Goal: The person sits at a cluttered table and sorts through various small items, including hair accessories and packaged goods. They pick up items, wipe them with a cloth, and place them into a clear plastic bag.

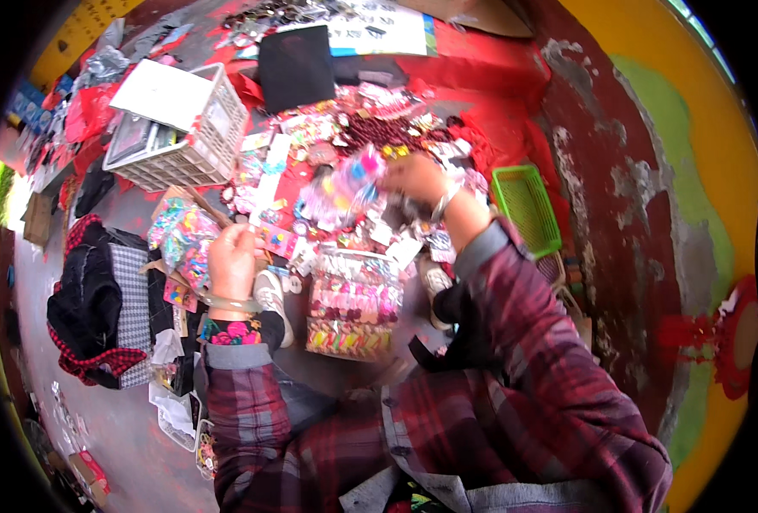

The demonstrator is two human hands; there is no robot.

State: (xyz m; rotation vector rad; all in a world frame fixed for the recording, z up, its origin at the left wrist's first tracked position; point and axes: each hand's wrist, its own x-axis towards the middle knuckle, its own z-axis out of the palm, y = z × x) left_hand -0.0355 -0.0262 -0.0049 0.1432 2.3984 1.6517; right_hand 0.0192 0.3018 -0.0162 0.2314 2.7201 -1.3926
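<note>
My right hand [417,179] is closed on a crumpled clear plastic bag [345,186] with pink, blue and yellow pieces inside. It hangs over a heap of small packaged trinkets, slightly blurred. Lower and to the left, my left hand [235,256] has its fingers pinched at the edge of a small pink card [280,241] with coloured bits on it. Between my shoes stands a clear tub [353,303] packed with rows of pink, dark red and yellow items. Beside my left hand lies a clear bag of multicoloured pieces [178,239].
A white plastic crate [187,158] with a white board on top stands far left. A green basket [526,209] sits on the right by the peeling wall. Dark clothing [88,299] lies over a checked box at left. A black square [295,68] rests behind the heap.
</note>
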